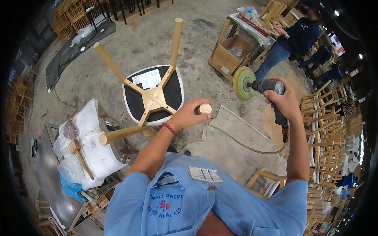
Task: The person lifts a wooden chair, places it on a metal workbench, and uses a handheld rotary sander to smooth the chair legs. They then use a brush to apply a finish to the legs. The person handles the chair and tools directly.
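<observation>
An upturned chair [152,99] shows its black underside, white seat edge and crossed wooden frame, with round wooden legs sticking up. My left hand [188,113] is closed around one leg near its end [205,109], which faces me; a red bead bracelet circles that wrist. To the right, my right hand [286,99] grips an air sander [271,85], grey and black, fitted with a round yellow pad [244,83]. The pad is held apart from the chair leg. From the sander's handle a thin hose [244,148] curves down and back toward the chair.
At left, a wooden mallet [81,157] lies on white foam [100,143] over a bench. A cardboard box [231,55] sits by a cluttered table [252,29], where a person [301,35] stands. Stacked wooden chair frames [321,129] line the right side.
</observation>
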Tool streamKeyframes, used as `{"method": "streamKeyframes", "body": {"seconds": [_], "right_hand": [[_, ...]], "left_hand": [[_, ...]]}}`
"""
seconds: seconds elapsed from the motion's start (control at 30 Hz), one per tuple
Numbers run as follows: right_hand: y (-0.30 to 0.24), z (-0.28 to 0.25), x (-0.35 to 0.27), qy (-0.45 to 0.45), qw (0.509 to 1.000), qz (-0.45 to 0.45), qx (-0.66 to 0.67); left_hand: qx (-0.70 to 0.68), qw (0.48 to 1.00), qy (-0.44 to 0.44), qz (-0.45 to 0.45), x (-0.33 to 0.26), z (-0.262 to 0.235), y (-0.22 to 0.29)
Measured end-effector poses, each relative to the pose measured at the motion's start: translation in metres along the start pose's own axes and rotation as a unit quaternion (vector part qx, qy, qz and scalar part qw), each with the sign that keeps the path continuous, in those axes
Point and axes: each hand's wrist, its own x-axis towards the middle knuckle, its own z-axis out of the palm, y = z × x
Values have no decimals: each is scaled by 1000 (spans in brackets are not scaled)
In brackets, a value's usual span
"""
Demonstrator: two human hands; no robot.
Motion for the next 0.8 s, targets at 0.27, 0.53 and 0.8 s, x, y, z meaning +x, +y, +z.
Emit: {"method": "streamKeyframes", "body": {"seconds": [0.27, 0.53, 0.8], "right_hand": [[-11, 16, 45, 36, 998, 10, 56], [-64, 47, 183, -5, 999, -52, 16], [-137, 102, 326, -75, 989, -59, -111]], "left_hand": [[76, 939, -335, 9, 51, -39, 22], [-152, 857, -484, 85, 103, -78, 6], [110, 945, 309, -6, 242, -242, -127]]}}
